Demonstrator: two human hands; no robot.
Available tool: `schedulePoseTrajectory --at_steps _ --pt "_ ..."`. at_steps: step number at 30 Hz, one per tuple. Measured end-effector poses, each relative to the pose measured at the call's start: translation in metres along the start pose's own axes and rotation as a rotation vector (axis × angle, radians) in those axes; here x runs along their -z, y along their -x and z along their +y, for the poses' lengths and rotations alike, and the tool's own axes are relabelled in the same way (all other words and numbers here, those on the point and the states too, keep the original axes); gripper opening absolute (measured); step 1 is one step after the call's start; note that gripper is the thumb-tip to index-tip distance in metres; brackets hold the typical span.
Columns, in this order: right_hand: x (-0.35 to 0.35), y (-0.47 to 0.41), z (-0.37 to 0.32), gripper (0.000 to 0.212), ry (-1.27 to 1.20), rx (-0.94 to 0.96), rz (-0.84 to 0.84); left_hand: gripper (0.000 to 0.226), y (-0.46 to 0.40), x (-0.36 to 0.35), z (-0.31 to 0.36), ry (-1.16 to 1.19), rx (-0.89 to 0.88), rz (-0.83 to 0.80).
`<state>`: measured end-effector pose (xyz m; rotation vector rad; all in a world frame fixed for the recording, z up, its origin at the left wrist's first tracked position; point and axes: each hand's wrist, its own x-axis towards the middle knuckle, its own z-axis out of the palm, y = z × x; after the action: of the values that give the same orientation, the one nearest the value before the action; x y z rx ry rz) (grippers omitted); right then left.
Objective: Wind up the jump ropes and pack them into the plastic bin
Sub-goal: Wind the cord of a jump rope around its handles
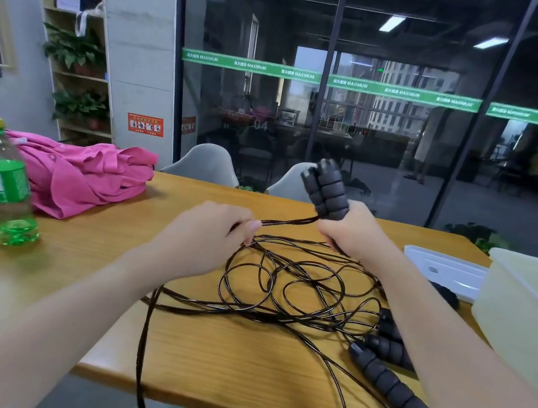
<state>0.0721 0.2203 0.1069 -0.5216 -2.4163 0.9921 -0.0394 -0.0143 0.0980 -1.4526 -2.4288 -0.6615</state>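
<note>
Green plastic bottle (3, 187) w/ yellow cap stands far left on the wooden table (85, 268); its green label has print too small to read. Behind it, a crumpled pink garment (81, 174). On the wall behind, an orange-red sticker (145, 124), text illegible. Across the glass partition runs a green strip (330, 80) reading "MAXIMUM" over & over; a faint "04" shows on the glass lower down.

Left hand (211, 233): fingers curled, thumb & forefinger pinching a few black cord strands pulled taut toward the other hand. Right hand (356, 233): fist clamped round two black foam handles (326, 191) held together, sticking up above the knuckles; cords run out of the fist's underside.

Between & below the hands, the jump ropes (297, 287) lie as a loose tangle of thin black loops on the tabletop, some strands drooping over the near edge. Near the right forearm, more ribbed black handles (396, 391) lie on the table, one pointing toward the near-right corner, others partly hidden by the arm.

Far right: white lid (448, 270) flat on the table, & just beside it the translucent plastic bin (529, 309), at the table's right edge. Can't tell what's inside.
</note>
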Motion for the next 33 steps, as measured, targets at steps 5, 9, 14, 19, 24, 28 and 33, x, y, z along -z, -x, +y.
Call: schedulePoseTrajectory --at_steps 5,9,14,19,24,28,33 --pt "-0.030 -0.004 -0.003 0.015 0.445 0.083 -0.064 0.042 -0.019 0.020 0.016 -0.218 -0.242 0.164" --pt "-0.037 0.011 -0.011 0.012 0.768 0.170 -0.266 0.041 -0.042 0.017 0.019 -0.109 -0.317 0.073" --pt "-0.025 0.033 -0.028 0.021 0.545 0.247 -0.478 0.050 -0.062 -0.001 0.003 0.282 -0.156 -0.172" --pt "-0.005 0.043 -0.027 0.013 0.284 0.279 -0.439 0.044 -0.048 -0.013 0.006 0.706 -0.033 -0.294" --pt "0.003 0.045 -0.023 0.017 0.088 0.253 -0.326 0.031 -0.050 -0.036 0.016 0.961 0.046 -0.680" --pt "0.007 0.039 -0.018 0.008 -0.055 0.168 -0.185 0.042 -0.039 -0.050 0.032 0.889 0.245 -0.162" --pt "-0.017 0.019 -0.010 0.021 0.156 0.159 0.105 0.043 -0.022 -0.057 0.055 0.580 0.271 -0.097"
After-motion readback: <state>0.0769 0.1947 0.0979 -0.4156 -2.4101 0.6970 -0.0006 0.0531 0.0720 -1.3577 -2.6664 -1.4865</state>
